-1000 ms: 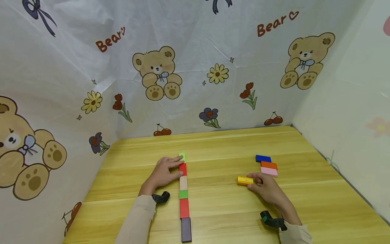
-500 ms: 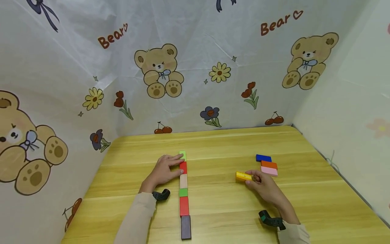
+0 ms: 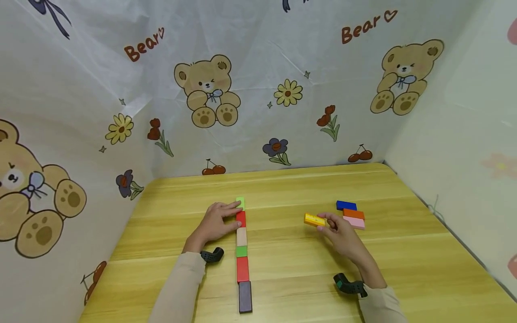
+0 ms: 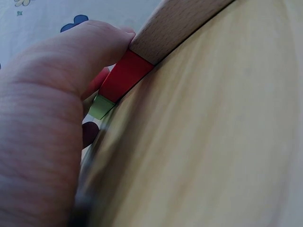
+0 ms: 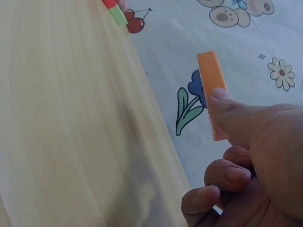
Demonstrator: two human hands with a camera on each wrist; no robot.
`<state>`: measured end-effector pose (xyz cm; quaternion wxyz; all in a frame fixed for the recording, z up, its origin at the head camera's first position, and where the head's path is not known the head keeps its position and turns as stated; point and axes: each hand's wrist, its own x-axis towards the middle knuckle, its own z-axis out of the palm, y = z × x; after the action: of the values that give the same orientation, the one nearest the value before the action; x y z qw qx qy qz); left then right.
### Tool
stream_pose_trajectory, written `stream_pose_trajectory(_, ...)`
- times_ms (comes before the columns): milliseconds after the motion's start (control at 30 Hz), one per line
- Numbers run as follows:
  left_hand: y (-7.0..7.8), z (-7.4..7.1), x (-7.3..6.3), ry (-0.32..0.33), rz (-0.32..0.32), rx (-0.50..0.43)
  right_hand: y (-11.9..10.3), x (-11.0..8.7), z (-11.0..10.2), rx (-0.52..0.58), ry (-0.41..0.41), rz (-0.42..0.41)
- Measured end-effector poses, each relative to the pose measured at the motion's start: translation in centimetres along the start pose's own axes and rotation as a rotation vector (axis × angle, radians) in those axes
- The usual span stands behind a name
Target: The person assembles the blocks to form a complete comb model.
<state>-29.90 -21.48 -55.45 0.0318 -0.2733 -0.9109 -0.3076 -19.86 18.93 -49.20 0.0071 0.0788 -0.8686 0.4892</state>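
A straight row of blocks runs away from the viewer in the head view: dark purple block [image 3: 245,297], red block [image 3: 242,269], green block [image 3: 241,251], beige block [image 3: 241,236], a second red block [image 3: 240,220] and light green block [image 3: 240,201] at the far end. My left hand [image 3: 214,224] rests its extended fingers on the far end, with the thumb tip by the second red block [image 4: 127,73]. My right hand [image 3: 341,235] pinches a yellow block [image 3: 311,219] between thumb and fingers, raised above the table; it looks orange in the right wrist view.
Right of my right hand lie a blue block [image 3: 346,205], an orange block [image 3: 353,214] and a pink block [image 3: 355,223], close together. A bear-print cloth [image 3: 258,112] hangs behind the wooden table [image 3: 291,278], and a pale wall stands at the right.
My right hand has lifted the yellow block and moved it left and away from the viewer. The left hand stays at the far end of the row.
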Motion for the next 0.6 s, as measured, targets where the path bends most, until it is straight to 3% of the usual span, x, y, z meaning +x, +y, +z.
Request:
stream_pose_trajectory(100, 0.1, -0.1, 0.0, -0.004, 0.001, -0.007, 1.3, 0.7, 0.2, 0.003, 0.013, -0.007)
stream_pose_trajectory(200, 0.0, -0.1, -0.1, -0.003, -0.002, -0.003, 1.2, 1.1, 0.2, 0.005, 0.013, -0.004)
stream_pose_trajectory(600, 0.0, 0.0, -0.1, -0.002, -0.002, -0.007, -1.8, 3.7, 0.3, -0.004, 0.025, -0.063)
